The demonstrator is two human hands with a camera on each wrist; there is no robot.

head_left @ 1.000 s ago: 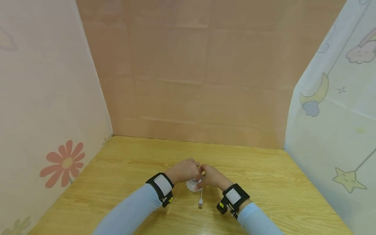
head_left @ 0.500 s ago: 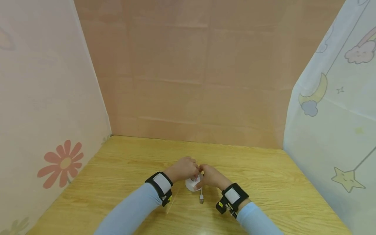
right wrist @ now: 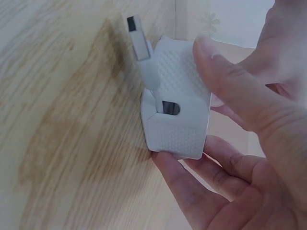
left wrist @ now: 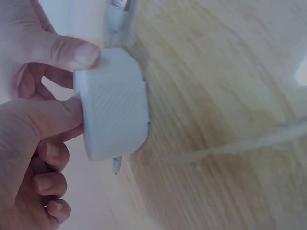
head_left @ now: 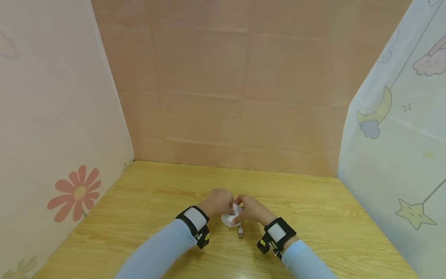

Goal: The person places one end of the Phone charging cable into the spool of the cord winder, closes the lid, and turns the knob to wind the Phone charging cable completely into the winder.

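Note:
A white, many-sided cable winder [head_left: 228,220] with dimpled sides stands at the middle of the wooden table, tilted in the wrist views. My right hand [head_left: 254,210] holds it, thumb [right wrist: 225,72] on the upper side and fingers curled underneath. A USB plug [right wrist: 140,45] on a short white cable comes out through a slot in its side. At the opposite end pokes a small white tip [left wrist: 117,165]. My left hand [head_left: 217,201] has curled fingers and grips at the winder's open face; its thumb [left wrist: 53,117] goes in there, and the tip is hidden.
The wooden table [head_left: 167,178] spreads around both hands. A brown sheet [head_left: 209,97] hangs at the back, with printed cloths [head_left: 59,116] at the left and right sides. Each wrist carries a strapped camera [head_left: 266,244].
The USB plug has drawn closer to the winder, leaving less cable outside. My left fingers have curled and turned at the winder's face. The right hand keeps its hold, nearly still.

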